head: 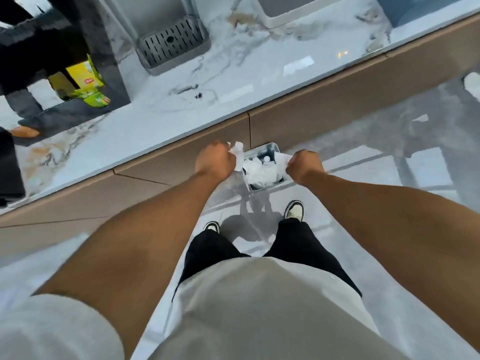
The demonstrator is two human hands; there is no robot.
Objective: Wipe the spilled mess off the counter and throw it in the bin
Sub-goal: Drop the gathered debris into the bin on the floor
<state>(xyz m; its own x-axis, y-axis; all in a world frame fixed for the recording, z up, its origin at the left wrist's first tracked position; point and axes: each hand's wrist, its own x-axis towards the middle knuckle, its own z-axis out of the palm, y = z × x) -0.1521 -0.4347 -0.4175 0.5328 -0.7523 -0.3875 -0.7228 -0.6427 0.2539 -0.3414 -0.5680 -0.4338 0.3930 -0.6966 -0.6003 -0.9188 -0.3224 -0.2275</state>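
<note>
A small metal bin (270, 147) stands on the floor against the cabinet front, with crumpled white tissues inside. My left hand (215, 162) is fisted just left of the bin, shut on a crumpled white tissue (237, 150) that sticks out above the rim. My right hand (306, 167) is fisted at the bin's right edge, shut on another piece of white tissue (284, 159). On the white marble counter (161, 126), a small dark speck of spilled mess (198, 96) lies near a faint grey smear.
A grey drip tray (172, 42) of a machine sits on the counter at the back. Yellow-green tea boxes (85, 81) rest in a dark organiser at the left. Brown cabinet fronts (337, 100) run below the counter. My feet (294, 210) stand on the glossy floor.
</note>
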